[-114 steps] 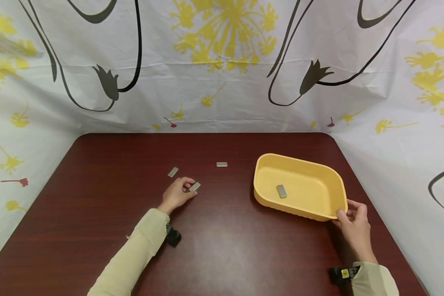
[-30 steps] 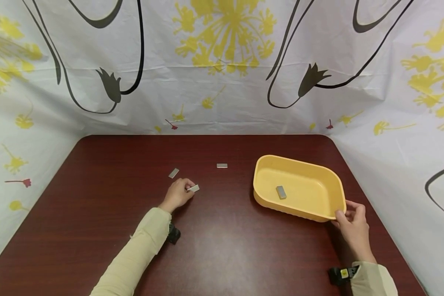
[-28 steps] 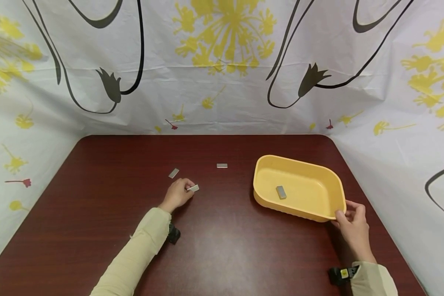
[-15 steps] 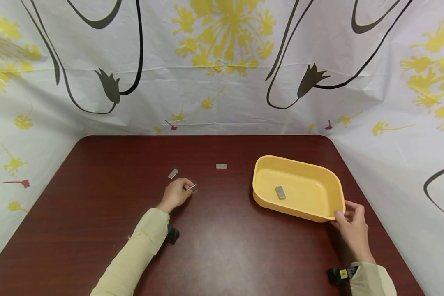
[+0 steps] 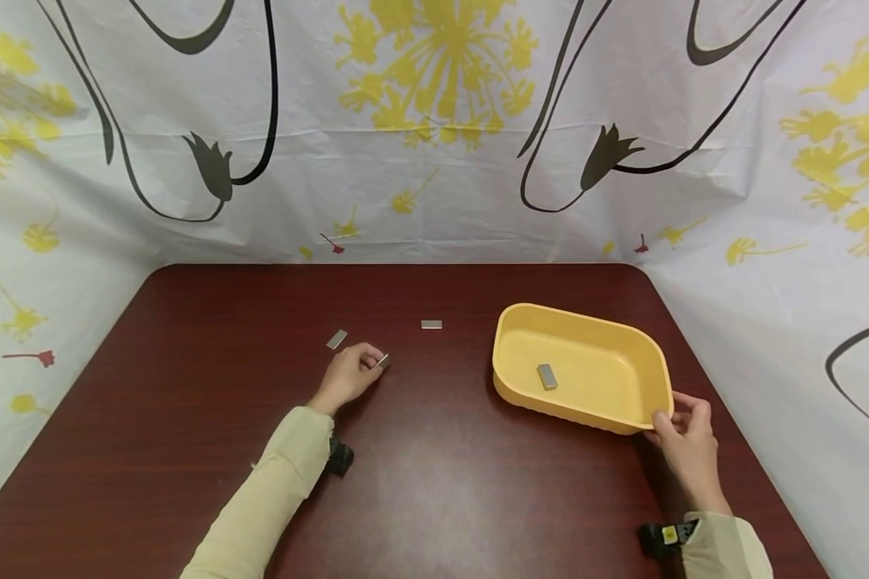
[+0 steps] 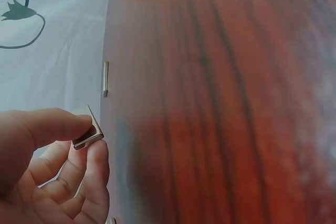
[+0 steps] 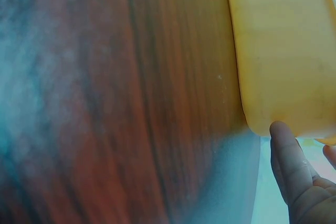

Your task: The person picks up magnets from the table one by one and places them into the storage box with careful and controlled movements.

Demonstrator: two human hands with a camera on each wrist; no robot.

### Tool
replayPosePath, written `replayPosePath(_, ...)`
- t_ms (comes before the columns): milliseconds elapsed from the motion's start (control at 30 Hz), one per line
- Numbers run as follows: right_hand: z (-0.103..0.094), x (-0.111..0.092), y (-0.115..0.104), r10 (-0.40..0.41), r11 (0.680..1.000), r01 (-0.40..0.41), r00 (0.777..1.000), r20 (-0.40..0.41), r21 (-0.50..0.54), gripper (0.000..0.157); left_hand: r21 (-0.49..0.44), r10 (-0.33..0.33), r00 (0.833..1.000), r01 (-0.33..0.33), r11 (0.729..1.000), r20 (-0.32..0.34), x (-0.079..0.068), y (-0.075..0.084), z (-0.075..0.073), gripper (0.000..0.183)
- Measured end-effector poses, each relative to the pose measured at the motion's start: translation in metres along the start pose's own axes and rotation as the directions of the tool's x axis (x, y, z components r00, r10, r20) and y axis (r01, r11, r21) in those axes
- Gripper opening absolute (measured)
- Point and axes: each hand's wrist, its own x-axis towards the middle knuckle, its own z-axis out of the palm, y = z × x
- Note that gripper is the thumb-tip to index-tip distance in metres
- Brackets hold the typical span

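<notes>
My left hand (image 5: 348, 376) pinches a small flat silver rectangular block (image 5: 382, 362) between thumb and fingertips, just above the table. In the left wrist view the block (image 6: 90, 140) is tilted, its metallic edge showing under the thumb. At the right, my right hand (image 5: 693, 457) grips the near right corner of a yellow plastic tray (image 5: 604, 378), thumb over the rim. The right wrist view shows the tray's outer wall (image 7: 286, 51) with a finger against its corner. One more grey block (image 5: 546, 376) lies inside the tray.
Two similar flat blocks lie on the dark red wooden table (image 5: 434, 482): one block (image 5: 336, 339) just beyond my left hand, another block (image 5: 431, 325) farther back at mid-table. A white patterned cloth (image 5: 405, 193) hangs behind and along the sides.
The block in my left hand has been turned within the fingers, from broad face showing to nearly edge-on. The left hand shifted only slightly. My right hand keeps its grip on the tray.
</notes>
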Motion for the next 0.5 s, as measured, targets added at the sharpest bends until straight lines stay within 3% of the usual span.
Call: replayPosePath(500,0.000,0.000,0.000,0.003,1.000,-0.003,1.000,-0.005,0.010,0.043,-0.113,0.054,0.998,-0.055,0.992,-0.017,0.006,0.021,0.009,0.015)
